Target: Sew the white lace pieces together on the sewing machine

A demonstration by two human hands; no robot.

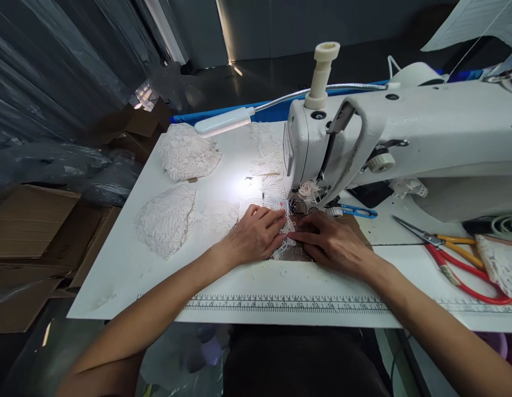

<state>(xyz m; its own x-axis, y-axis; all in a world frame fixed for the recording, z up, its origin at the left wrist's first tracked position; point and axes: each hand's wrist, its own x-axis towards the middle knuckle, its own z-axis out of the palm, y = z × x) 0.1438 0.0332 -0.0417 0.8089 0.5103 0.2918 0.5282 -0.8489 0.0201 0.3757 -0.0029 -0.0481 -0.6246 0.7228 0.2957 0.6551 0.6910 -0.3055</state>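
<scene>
White lace point(289, 227) lies on the worktop point(127, 264), near edge of the sewing machine point(425, 127). I note the left hand point(262, 231): grip spread flat across it. Right hand point(332, 242): fingers at its right edge; I can't tell whether that grip pinches. Lace bundles point(167, 220) heaped left.

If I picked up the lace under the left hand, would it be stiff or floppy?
The lace is probably floppy, since it looks thin and full of holes. That openwork also suggests it is light. It might resist lifting right now, as the left hand rests on it.
</scene>
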